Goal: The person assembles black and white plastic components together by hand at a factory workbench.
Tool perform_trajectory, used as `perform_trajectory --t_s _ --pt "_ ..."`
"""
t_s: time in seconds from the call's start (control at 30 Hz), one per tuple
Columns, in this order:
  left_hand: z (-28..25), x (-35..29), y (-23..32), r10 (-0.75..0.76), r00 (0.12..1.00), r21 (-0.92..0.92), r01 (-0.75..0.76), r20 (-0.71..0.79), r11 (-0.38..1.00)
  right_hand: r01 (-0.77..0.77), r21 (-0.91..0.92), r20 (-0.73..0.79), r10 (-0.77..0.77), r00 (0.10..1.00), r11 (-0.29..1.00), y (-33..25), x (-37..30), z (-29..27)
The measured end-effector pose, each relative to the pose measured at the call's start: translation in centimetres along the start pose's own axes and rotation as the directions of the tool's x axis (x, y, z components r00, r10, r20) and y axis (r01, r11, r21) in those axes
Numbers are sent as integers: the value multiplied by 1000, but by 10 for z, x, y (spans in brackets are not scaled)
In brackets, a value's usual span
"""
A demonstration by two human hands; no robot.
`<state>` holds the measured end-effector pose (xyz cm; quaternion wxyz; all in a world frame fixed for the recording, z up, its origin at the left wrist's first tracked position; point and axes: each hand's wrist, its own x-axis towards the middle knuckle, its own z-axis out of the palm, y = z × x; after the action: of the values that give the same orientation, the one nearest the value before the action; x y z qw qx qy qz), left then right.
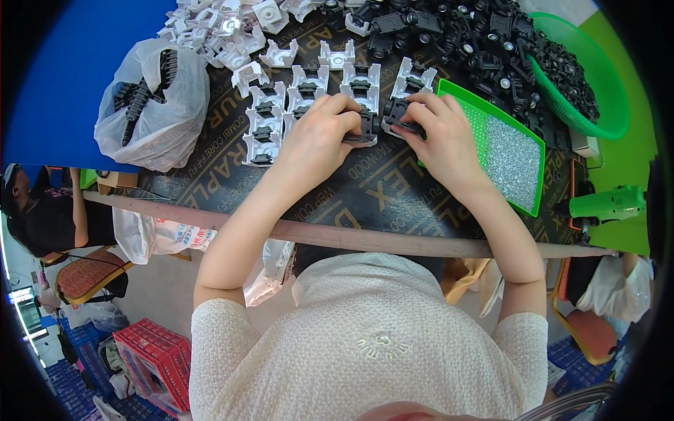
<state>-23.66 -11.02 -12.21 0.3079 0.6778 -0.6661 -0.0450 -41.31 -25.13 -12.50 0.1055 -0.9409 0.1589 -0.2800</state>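
Observation:
White plastic housings (261, 146) stand in short rows on the black board, several with black plastic inserts across them. My left hand (319, 133) is at the near end of a row, its fingers closed on a black plastic part (368, 126) over a white housing. Just to its right, my right hand (444, 133) pinches another black plastic part (395, 111) at the near end of the rightmost row. A white housing with a black insert (413, 76) stands beyond that hand. My fingers partly cover both held parts.
Loose white housings (232, 28) and black parts (484, 42) are heaped at the back. A plastic bag of black parts (154, 105) stands left. At right are a green tray of small silvery pieces (516, 154), a green basket (611, 105) and a green power tool (607, 203).

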Motion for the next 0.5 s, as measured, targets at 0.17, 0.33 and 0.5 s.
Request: perform_trajectory --t_s 0.17,0.33,0.5 --pt "-3 -1 0 7 1000 35 -7 -5 999 25 -27 66 -23 998 999 2 0 -5" --pt "0 -1 9 -22 1000 82 21 6 996 150 -107 175 -130 976 983 16 1 -9" --pt "15 -11 11 23 996 87 -15 -90 996 99 -42 317 -80 945 994 6 -6 -23"
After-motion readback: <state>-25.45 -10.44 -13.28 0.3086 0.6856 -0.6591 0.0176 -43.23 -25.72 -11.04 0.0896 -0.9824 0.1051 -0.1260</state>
